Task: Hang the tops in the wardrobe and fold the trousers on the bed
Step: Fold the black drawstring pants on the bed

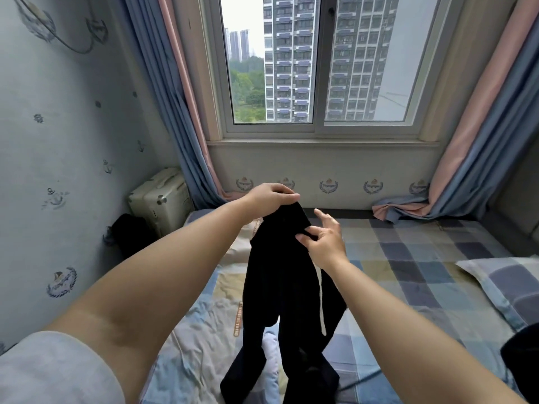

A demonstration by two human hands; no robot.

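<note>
A pair of black trousers (280,287) hangs in the air above the bed (408,258), its two legs trailing down to the bedding near the bottom of the view. My left hand (271,196) grips the waistband from above, fingers curled over the top edge. My right hand (323,240) pinches the waistband a little lower on the right side, thumb and forefinger on the cloth and the other fingers spread. A white drawstring dangles along the right side of the trousers.
A checked sheet covers the bed, with a pillow (507,287) at the right and a dark garment (522,357) at the right edge. A cream suitcase (160,202) and a black bag (128,231) stand by the left wall. Window and curtains are ahead.
</note>
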